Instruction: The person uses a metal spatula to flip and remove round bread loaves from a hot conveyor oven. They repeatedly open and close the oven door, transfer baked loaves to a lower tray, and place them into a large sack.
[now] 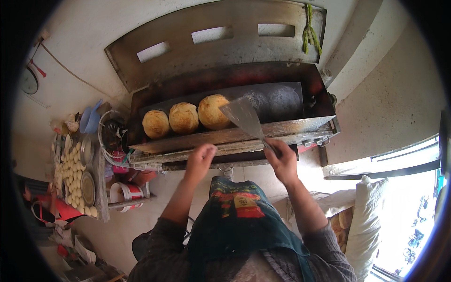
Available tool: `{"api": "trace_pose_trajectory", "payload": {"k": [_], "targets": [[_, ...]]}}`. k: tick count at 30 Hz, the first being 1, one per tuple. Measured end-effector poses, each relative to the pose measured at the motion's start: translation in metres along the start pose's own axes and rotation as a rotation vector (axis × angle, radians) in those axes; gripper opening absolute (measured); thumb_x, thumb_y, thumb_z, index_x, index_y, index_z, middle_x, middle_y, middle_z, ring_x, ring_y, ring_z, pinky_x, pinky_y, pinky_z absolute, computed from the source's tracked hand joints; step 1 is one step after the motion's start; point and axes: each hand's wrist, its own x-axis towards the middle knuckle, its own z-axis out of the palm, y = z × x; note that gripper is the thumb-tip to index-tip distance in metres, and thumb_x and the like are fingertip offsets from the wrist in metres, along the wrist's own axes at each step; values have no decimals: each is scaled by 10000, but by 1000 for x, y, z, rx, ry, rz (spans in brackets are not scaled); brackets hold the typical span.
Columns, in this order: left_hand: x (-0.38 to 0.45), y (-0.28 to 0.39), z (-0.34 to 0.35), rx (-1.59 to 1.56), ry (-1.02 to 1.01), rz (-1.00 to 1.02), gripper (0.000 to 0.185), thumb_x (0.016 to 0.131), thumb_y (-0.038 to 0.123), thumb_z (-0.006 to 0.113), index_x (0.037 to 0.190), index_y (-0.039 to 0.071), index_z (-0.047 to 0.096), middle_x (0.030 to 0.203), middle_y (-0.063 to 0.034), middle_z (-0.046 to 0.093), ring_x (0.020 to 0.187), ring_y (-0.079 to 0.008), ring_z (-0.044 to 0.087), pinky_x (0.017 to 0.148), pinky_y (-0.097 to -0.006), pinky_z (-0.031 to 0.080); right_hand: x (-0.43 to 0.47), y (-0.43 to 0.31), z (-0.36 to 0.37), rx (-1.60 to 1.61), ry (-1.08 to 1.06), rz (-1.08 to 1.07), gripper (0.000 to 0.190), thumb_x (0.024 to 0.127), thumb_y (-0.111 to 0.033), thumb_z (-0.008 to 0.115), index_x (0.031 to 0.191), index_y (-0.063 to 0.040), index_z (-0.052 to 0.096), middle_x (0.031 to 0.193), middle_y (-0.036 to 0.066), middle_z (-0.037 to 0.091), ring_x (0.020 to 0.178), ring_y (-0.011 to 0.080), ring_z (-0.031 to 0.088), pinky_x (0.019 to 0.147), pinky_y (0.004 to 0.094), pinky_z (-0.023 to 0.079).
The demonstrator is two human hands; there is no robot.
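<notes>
My right hand [282, 158] grips the handle of a wide metal spatula [245, 117], whose blade hangs over the oven beside the rightmost loaf. Three puffed, browned round breads, the left one [156, 124], the middle one [183, 117] and the larger right one [214, 112], sit in a row on the dark baking plate [285, 102]. The plate's right part shows whitish flour marks. My left hand [201, 161] is raised just in front of the oven's front wall, fingers curled together, with nothing visible in it.
The oven's metal lid [243, 46] stands raised behind. At left, a table [102, 197] holds many dough balls [74, 176] and metal lids; a person in red [67, 211] is beyond it. A white bucket [125, 195] is below. Bread lies under white cloth [368, 218] at right.
</notes>
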Motion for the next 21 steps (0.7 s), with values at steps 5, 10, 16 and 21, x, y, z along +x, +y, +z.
{"api": "trace_pose_trajectory", "payload": {"k": [5, 10, 16, 21], "targets": [[88, 11, -36, -43, 167, 124, 184, 908, 194, 566, 921, 12, 586, 774, -50, 596, 695, -117, 558, 660, -262, 449, 107, -3, 7, -622, -129, -118, 243, 775, -207, 637, 992, -101, 658, 842, 140, 668, 782, 313, 648, 713, 369, 521], [158, -5, -55, 147, 112, 117, 260, 882, 271, 571, 897, 12, 581, 778, -109, 579, 725, -235, 580, 674, -332, 458, 151, 0, -17, -878, -462, -205, 220, 760, -194, 566, 953, -159, 668, 837, 117, 670, 773, 311, 646, 738, 392, 525], [239, -31, -33, 528, 40, 62, 280, 876, 317, 555, 922, 46, 610, 892, -143, 611, 872, -320, 581, 767, -395, 453, 197, 0, 108, -798, -410, -44, 230, 770, -227, 566, 961, -147, 666, 880, 127, 668, 836, 329, 633, 768, 428, 504], [255, 7, -40, 777, -41, 181, 197, 846, 287, 580, 895, 105, 636, 911, -89, 625, 861, -299, 576, 779, -414, 404, 192, -1, 143, -552, -139, -8, 290, 776, -182, 608, 1044, -102, 532, 870, 138, 658, 838, 335, 631, 735, 444, 499]]}}
